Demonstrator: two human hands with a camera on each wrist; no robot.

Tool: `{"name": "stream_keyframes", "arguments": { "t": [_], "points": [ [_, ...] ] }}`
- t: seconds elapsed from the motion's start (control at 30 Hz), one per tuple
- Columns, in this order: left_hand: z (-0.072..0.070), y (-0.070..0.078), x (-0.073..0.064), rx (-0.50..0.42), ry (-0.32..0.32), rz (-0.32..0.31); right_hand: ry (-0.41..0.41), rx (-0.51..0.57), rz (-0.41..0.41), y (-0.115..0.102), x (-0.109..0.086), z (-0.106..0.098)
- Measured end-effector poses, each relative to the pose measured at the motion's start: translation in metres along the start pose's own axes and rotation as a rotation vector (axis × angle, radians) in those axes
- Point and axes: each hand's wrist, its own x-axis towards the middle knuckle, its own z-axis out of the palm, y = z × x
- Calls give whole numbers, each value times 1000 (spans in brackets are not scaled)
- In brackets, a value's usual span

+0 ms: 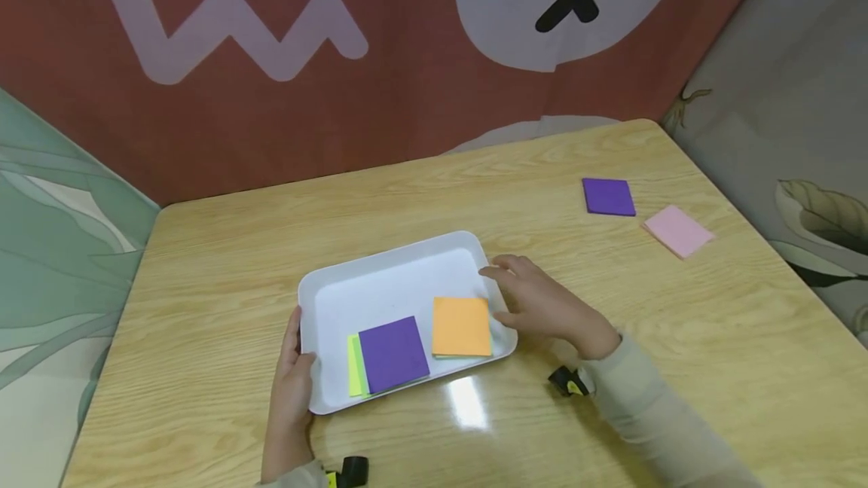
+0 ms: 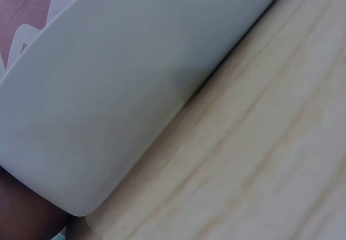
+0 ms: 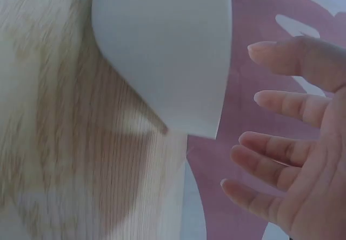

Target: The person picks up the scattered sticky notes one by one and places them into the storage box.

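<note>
A white tray (image 1: pixel 380 277) stands on the wooden table. My left hand (image 1: pixel 290 379) holds its left side, with the thumb at the rim and the fingers along the outer wall. In the left wrist view, a finger (image 2: pixel 32 207) meets the tray's wall (image 2: pixel 135 78). My right hand (image 1: pixel 545 300) is spread just off the tray's right side. In the right wrist view its fingers are apart and hold nothing, beside the tray wall (image 3: pixel 167 51). Inside the tray lie an orange square pad (image 1: pixel 461 327) and a purple square pad (image 1: pixel 393 354) over yellow-green ones (image 1: pixel 356 367).
At the table's far right lie another purple pad (image 1: pixel 609 196) and a pink pad (image 1: pixel 678 231). A red printed cloth (image 1: pixel 407 111) hangs behind the table's back edge. Patterned cloths hang on the left (image 1: pixel 61 247) and right (image 1: pixel 766 96).
</note>
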Motion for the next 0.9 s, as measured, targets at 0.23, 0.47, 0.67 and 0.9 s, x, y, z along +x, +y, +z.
{"name": "stream_keyframes", "arguments": {
  "t": [0.23, 0.47, 0.67, 0.9],
  "points": [
    [1, 1, 0, 6, 1, 5, 54, 35, 68, 13, -7, -5],
    [1, 3, -1, 14, 11, -21, 71, 64, 120, 24, -15, -15],
    [2, 3, 0, 8, 0, -13, 71, 60, 158, 36, -20, -22],
    [2, 3, -1, 13, 9, -19, 49, 68, 221, 45, -26, -29]
  ]
}}
